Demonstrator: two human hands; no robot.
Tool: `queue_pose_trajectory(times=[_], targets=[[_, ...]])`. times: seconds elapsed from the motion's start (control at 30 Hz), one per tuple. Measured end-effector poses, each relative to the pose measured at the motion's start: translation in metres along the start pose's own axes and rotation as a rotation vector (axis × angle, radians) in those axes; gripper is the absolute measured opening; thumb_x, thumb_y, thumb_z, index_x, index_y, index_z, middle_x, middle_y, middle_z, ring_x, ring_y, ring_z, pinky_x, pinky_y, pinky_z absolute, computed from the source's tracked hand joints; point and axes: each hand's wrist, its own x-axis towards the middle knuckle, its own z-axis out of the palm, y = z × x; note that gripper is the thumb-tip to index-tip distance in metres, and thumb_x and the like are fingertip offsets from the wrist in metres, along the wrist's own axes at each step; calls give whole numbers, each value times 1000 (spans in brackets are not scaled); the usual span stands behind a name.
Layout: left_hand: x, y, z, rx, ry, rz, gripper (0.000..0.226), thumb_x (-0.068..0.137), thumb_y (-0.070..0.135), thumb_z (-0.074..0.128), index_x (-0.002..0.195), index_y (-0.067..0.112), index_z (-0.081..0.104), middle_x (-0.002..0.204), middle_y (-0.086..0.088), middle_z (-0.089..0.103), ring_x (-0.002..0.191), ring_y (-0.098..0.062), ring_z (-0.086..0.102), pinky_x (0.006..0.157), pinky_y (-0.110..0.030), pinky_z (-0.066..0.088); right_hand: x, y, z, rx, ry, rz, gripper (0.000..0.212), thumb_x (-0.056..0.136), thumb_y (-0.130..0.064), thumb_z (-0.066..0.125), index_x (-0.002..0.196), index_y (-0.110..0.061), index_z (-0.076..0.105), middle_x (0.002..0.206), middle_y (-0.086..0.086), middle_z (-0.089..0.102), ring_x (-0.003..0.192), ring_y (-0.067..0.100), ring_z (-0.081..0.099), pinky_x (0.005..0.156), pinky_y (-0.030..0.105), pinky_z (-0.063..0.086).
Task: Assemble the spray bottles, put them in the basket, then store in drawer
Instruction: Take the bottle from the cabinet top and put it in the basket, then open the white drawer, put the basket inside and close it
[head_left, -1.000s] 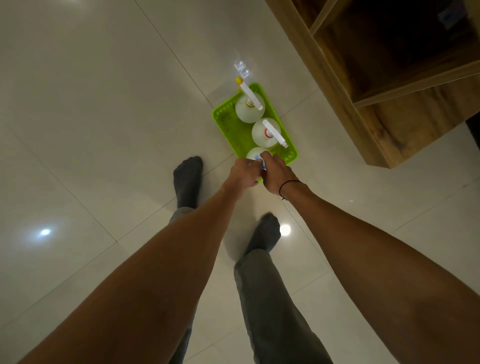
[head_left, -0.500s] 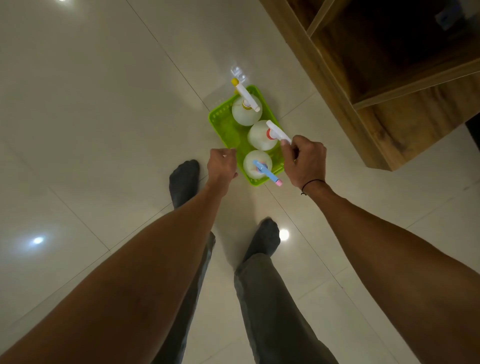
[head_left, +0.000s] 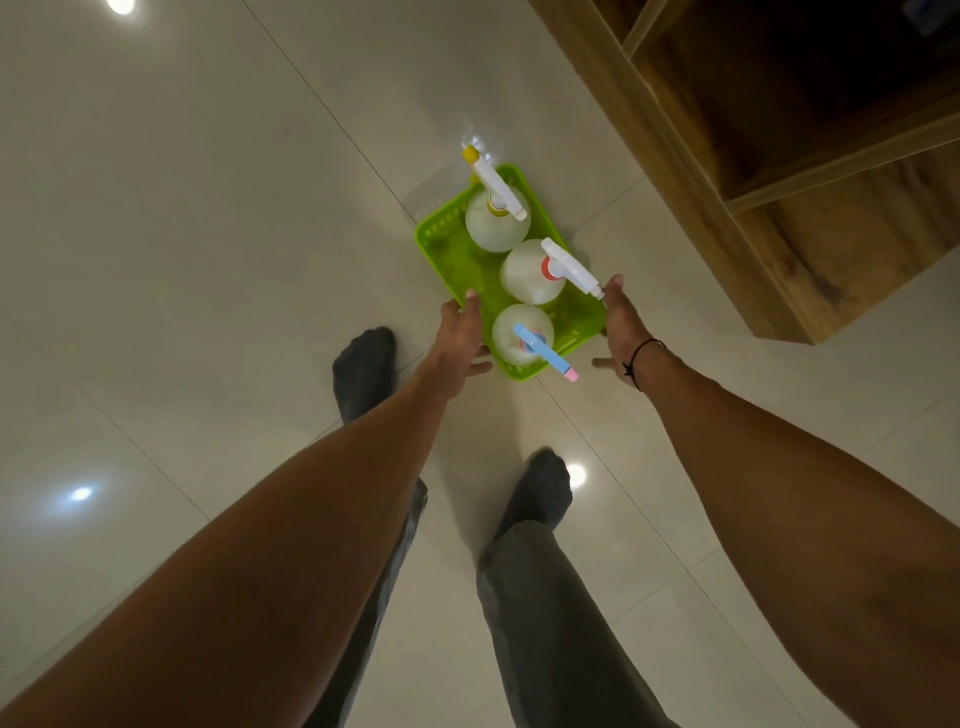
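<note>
A green basket (head_left: 447, 249) sits on the tiled floor with three white spray bottles upright in it. The far bottle (head_left: 493, 223) has a yellow-tipped sprayer, the middle bottle (head_left: 527, 275) a red collar, and the near bottle (head_left: 514, 332) a blue sprayer with a pink tip. My left hand (head_left: 460, 338) is at the basket's left side with fingers straight. My right hand (head_left: 621, 327) is at the basket's right side, fingers straight, its tips near the middle bottle's nozzle. Neither hand holds anything.
A wooden cabinet (head_left: 779, 208) with open dark compartments stands at the right, close to the basket. My two socked feet (head_left: 363, 364) stand on the glossy tiles just behind the basket. Open floor stretches to the left.
Both hands left the near bottle's sprayer, spread apart and opened out. They now lie on either side of the basket. The bottles have not moved.
</note>
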Motion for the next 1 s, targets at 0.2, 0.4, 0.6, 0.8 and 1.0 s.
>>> queue_pose_trajectory(times=[0.2,0.4,0.6,0.8,1.0], targets=[[-6,12,1,-156,-40,33,52,111,60,35,153,30,35,154,-7,56,130,-36,66,83,-40,60,-6,-14,18,218,-74,20,55,113,-52,21,160,-29,34,165,1,41,146,29,47,112,60,47],[-18,44,-23,-208,-21,37,58,111,62,33,158,28,32,156,-10,54,129,-38,66,110,-53,55,-16,-60,29,230,-122,-25,55,114,-48,23,163,-24,32,162,5,47,142,30,54,109,56,49],[-46,110,-55,-289,12,75,57,110,62,35,157,29,33,154,-9,57,129,-37,67,81,-40,61,-35,-135,55,185,-149,-73,57,113,-52,27,163,-25,31,164,4,45,141,31,54,105,55,50],[-63,180,-93,-295,-6,109,62,108,67,35,154,27,33,152,-8,58,125,-35,69,81,-39,59,-49,-212,85,152,-155,-87,59,111,-55,29,161,-22,32,161,6,47,139,33,56,106,58,49],[-54,236,-119,-306,-16,126,63,107,69,35,153,26,32,152,-12,57,125,-37,68,93,-44,58,-39,-273,107,159,-188,-109,60,111,-58,29,160,-24,33,157,4,47,128,30,58,92,53,51]])
